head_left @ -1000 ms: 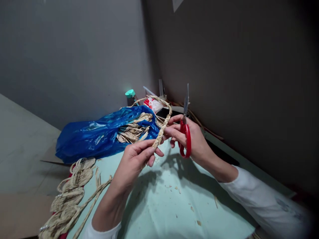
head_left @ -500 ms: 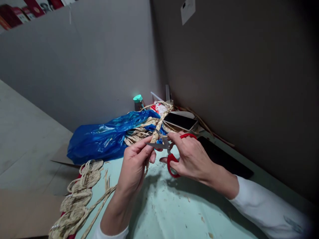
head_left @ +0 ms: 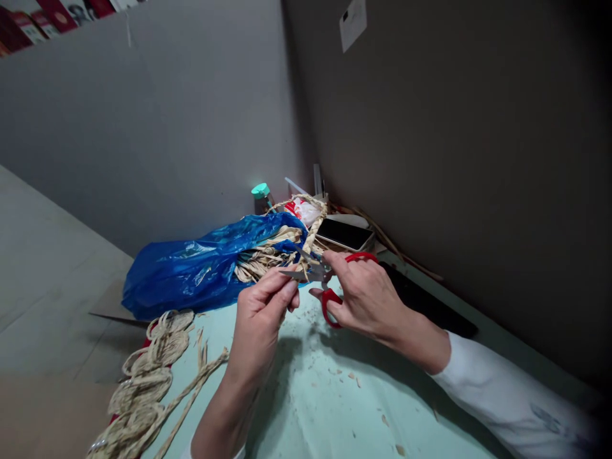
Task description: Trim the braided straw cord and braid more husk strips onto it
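My right hand (head_left: 366,290) grips red-handled scissors (head_left: 329,299), with the thumb in the lower loop. Their blades are parted and reach left around a pale braided straw cord (head_left: 310,241). Between thumb and fingers, my left hand (head_left: 268,299) pinches the near end of that cord, close to the lower blade tip. Away from my hand the braid runs up and back toward the corner. Just behind my hands, loose dry straw strips (head_left: 268,252) spill from the mouth of a blue plastic bag (head_left: 176,274).
Coiled straw braids (head_left: 148,382) lie at the table's left edge. A phone (head_left: 347,234) rests at the back, near a jar with a turquoise lid (head_left: 261,191). A dark flat object (head_left: 425,299) lies beyond my right wrist. Scraps dot the pale green tabletop (head_left: 329,395); grey partitions (head_left: 205,115) stand behind.
The scissor blades have come closer together around the braid, and my right thumb has risen slightly with the lower loop. The whole view has shifted a little.
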Demonstrator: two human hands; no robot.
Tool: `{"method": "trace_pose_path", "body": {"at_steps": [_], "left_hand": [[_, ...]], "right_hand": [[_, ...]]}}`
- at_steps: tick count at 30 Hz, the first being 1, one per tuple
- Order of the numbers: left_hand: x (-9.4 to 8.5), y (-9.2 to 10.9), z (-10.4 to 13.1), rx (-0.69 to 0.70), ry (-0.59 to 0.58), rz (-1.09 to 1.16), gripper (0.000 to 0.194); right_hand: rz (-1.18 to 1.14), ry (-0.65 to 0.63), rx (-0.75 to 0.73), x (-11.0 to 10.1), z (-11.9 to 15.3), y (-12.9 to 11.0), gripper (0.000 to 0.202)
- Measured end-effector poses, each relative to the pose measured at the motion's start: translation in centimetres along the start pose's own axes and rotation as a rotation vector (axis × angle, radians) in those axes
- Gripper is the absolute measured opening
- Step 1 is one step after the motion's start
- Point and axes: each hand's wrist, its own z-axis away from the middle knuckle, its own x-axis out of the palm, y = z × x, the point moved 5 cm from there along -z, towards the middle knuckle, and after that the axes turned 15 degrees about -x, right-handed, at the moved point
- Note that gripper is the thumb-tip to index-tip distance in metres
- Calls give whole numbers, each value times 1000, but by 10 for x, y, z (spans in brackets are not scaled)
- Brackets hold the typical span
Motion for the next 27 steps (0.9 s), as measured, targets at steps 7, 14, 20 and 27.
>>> {"method": "trace_pose_path", "body": {"at_steps": [7, 14, 20, 27], "left_hand": [[5, 17, 11, 157, 110, -185, 15], [5, 14, 10, 123, 132, -155, 15], [5, 14, 9, 121, 131, -178, 16], [4, 14, 10, 139, 152, -195, 17]], "right_hand": [[-1, -120, 22, 1, -1, 1, 41], [-13, -140, 74, -3, -3, 3, 41], [-20, -146, 54, -1, -1, 2, 41], [28, -182, 19, 1, -1, 0, 43]]}}
